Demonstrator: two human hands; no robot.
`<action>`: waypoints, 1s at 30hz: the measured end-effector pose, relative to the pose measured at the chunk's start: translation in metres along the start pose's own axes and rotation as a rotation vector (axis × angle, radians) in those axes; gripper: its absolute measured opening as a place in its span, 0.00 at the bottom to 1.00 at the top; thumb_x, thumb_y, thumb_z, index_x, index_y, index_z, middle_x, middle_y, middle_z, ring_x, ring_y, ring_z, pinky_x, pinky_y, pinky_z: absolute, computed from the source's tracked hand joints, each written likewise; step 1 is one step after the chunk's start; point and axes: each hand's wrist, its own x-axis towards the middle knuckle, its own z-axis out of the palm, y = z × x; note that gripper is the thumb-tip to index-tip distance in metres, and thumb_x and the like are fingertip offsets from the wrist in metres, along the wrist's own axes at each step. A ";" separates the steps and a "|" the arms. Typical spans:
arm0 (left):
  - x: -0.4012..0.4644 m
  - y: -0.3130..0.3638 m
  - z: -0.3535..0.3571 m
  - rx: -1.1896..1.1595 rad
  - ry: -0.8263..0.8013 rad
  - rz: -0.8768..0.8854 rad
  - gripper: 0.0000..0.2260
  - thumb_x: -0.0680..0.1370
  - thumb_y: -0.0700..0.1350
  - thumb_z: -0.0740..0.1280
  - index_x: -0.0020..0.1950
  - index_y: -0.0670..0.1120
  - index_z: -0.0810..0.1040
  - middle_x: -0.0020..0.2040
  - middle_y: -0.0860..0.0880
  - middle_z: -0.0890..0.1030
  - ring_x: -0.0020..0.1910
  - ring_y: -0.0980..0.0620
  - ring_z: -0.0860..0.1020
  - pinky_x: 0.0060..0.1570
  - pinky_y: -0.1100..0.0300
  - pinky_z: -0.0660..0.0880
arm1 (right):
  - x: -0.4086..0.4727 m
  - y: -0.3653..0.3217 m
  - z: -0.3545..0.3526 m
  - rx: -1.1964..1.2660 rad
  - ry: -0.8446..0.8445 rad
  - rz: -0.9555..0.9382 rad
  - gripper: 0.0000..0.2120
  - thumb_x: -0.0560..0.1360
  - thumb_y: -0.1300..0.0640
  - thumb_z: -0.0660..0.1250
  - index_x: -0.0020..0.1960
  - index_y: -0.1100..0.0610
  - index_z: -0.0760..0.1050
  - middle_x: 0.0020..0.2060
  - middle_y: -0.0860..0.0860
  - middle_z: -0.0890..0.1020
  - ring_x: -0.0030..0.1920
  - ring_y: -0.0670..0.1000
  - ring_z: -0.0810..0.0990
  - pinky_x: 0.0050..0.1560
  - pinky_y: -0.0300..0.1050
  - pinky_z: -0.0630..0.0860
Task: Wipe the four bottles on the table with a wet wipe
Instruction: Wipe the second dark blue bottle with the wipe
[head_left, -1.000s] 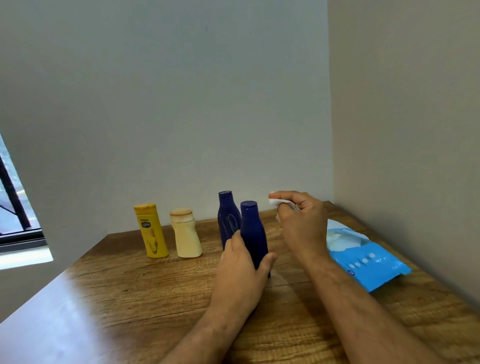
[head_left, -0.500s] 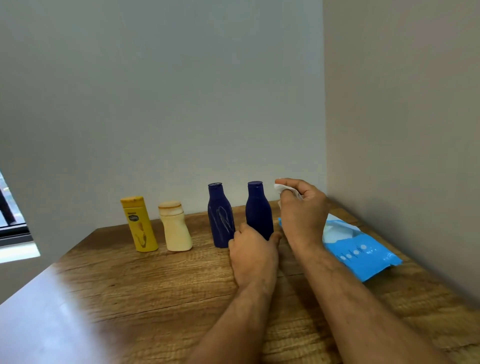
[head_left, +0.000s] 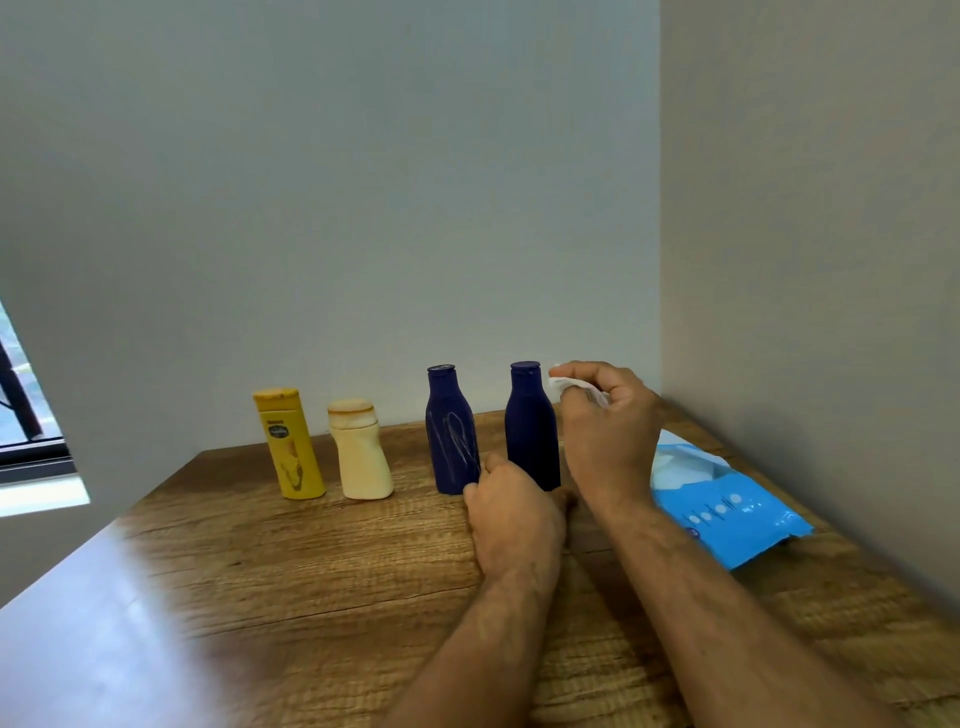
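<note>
Since the earlier frames the right-hand blue bottle (head_left: 532, 426) is standing back in the row instead of forward on the bench (head_left: 311, 571), and the left hand (head_left: 511, 512) is sitting lower at its base. Whether those fingers are gripping the bottle or only resting against it I cannot tell, as the hand's back is hiding them. The right hand (head_left: 605, 426) is hovering just beside the bottle's cap, pinching a crumpled white wipe (head_left: 571, 385) between thumb and fingertips. Left of the hands, the other blue bottle (head_left: 451, 431) is showing pale streaks, and farther out the cream bottle (head_left: 358, 452) and yellow bottle (head_left: 288, 444) are standing untouched. Right of the hands the wipe pack (head_left: 727, 512) is lying open. Judging by this, one bottle looks finished or nearly so, and three are probably waiting.
</note>
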 end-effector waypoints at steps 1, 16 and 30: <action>-0.002 -0.001 -0.001 -0.010 0.006 -0.003 0.28 0.73 0.51 0.75 0.67 0.45 0.67 0.59 0.46 0.78 0.58 0.47 0.76 0.56 0.52 0.79 | -0.002 -0.001 0.000 0.000 -0.016 -0.049 0.05 0.75 0.59 0.67 0.48 0.53 0.82 0.45 0.50 0.83 0.45 0.48 0.81 0.42 0.35 0.79; 0.012 -0.023 -0.047 -0.305 0.419 0.148 0.27 0.71 0.42 0.76 0.65 0.48 0.67 0.60 0.51 0.72 0.59 0.53 0.71 0.57 0.58 0.76 | -0.016 -0.010 0.003 -0.066 -0.230 -0.173 0.13 0.71 0.64 0.69 0.42 0.45 0.79 0.41 0.45 0.81 0.43 0.41 0.78 0.38 0.24 0.74; 0.035 -0.028 -0.032 -0.172 0.341 0.212 0.47 0.70 0.48 0.78 0.78 0.51 0.49 0.77 0.46 0.61 0.76 0.46 0.60 0.71 0.50 0.66 | -0.014 -0.010 0.007 -0.051 -0.221 -0.168 0.08 0.72 0.63 0.70 0.45 0.51 0.83 0.42 0.46 0.81 0.42 0.43 0.79 0.39 0.23 0.74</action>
